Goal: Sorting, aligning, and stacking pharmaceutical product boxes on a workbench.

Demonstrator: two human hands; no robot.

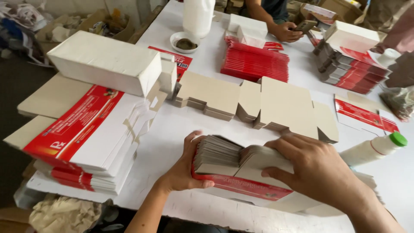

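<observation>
Two hands are gripping a stack of flattened red-and-grey cartons (235,166) at the near edge of the white table (181,125): the left hand (183,170) is clamping its end, while the right hand (312,166) is pressing spread fingers on top. Grey cardboard blanks (258,103) are lying just beyond, red stacks (254,62) are sitting farther back, and a green-capped white bottle (375,149) is lying at the right.

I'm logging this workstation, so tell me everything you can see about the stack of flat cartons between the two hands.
The stack of flat cartons lies on the white table: unfolded grey-brown cardboard blanks, red print along the bottom edge, flaps fanned. The left hand cups its left end and the right hand presses on top at the right.
</observation>
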